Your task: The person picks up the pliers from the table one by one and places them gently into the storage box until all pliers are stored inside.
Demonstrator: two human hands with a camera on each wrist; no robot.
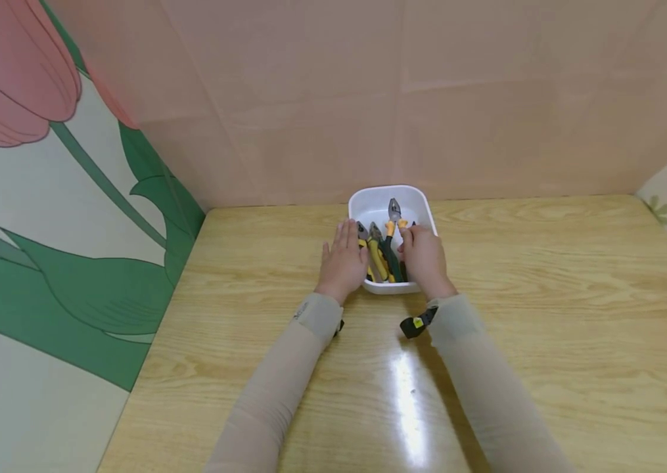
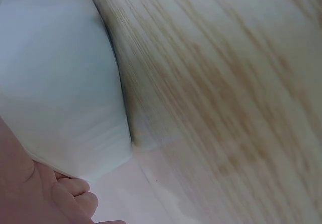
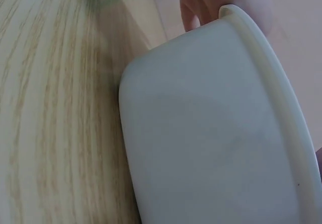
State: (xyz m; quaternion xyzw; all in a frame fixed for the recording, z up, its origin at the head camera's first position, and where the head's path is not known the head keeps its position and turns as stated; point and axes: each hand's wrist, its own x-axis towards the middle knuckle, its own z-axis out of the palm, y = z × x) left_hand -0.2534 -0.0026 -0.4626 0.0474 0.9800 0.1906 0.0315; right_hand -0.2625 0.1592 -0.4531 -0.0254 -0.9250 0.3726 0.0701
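Observation:
A white plastic bin point(image 1: 373, 203) stands on the table with several pliers in it. My left hand point(image 1: 342, 263) rests on the bin's left rim with its fingers straight. My right hand point(image 1: 424, 259) reaches over the right side, its fingers curled around one handle of pliers point(image 1: 394, 210) with orange and dark green grips. Part of that handle is hidden by the hand. To the left lie yellow-handled pliers point(image 1: 376, 253) and others partly covered by my left hand. The bin's outer wall point(image 2: 65, 83) fills much of the left wrist view, and its front wall point(image 3: 201, 123) the right wrist view.
The bin stands on a wood-grain table point(image 1: 546, 282), close to a pink-beige covered wall point(image 1: 309, 131) at the back. A mural with a tulip point(image 1: 8, 72) and green leaves covers the left wall. Light glares off the table in front of the bin.

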